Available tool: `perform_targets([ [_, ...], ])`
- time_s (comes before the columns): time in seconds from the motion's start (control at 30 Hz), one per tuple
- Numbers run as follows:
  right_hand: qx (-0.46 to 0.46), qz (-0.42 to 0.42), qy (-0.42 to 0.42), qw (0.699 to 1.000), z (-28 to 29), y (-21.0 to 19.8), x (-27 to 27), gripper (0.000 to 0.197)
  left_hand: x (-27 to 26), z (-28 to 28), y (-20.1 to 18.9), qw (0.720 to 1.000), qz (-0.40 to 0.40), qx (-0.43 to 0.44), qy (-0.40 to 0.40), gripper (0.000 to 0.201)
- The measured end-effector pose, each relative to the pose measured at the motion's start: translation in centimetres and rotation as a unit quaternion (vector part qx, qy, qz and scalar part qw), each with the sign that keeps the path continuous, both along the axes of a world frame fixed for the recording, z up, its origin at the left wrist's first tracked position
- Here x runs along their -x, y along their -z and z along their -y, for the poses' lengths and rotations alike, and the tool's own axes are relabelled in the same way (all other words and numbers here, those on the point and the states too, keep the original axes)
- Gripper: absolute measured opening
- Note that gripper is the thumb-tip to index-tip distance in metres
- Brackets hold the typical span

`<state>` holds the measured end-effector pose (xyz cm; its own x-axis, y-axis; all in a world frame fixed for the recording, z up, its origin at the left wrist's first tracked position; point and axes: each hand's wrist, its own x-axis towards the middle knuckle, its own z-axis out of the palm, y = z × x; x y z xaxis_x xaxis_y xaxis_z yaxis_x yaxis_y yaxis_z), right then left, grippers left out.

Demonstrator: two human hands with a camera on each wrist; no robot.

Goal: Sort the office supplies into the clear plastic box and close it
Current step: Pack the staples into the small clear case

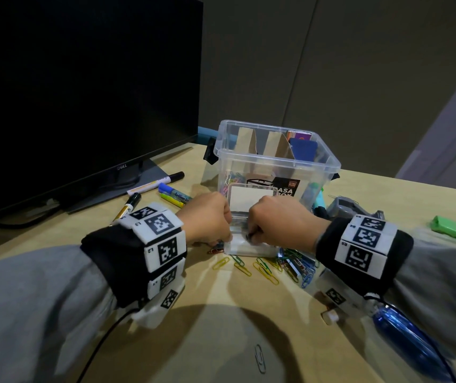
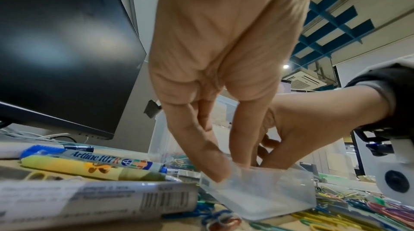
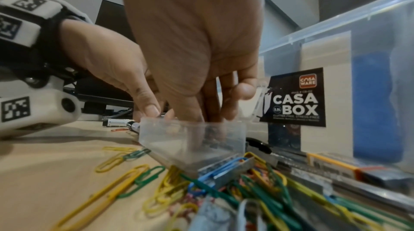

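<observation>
On the worktop (image 1: 221,313), just before the clear plastic box (image 1: 276,158), the left hand (image 1: 207,217) is pinching a small clear case (image 1: 249,247); the right hand (image 1: 282,219) is reaching fingers into it; paper clips (image 1: 282,266) are lying beside.

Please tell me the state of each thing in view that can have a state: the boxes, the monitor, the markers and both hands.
clear plastic box: open, no lid on, partly filled.
small clear case: open, lid up, on the desk.
left hand: holds the case's edge.
right hand: fingers reach into the case.
monitor: screen dark.
markers: capped, lying on the desk.
paper clips: loose on the desk.
</observation>
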<state>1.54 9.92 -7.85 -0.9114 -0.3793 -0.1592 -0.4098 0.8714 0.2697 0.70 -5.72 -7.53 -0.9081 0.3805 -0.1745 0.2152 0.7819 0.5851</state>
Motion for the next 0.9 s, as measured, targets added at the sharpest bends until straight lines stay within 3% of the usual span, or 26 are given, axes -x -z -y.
perform_targets([
  [0.57,-0.017,-0.025,-0.029,0.999,0.7,-0.2,0.7,0.026,0.1,-0.1,0.1,1.000,0.006,-0.008,0.005,0.020],
  [0.73,0.053,-0.006,-0.034,0.998,-0.8,-1.5,0.2,0.018,0.1,-0.2,0.1,0.999,0.022,-0.031,-0.015,0.011],
  [0.9,0.109,-0.021,0.032,0.993,-3.9,-3.6,-0.6,0.011,0.3,-0.2,0.2,1.000,0.006,-0.009,-0.012,0.011],
])
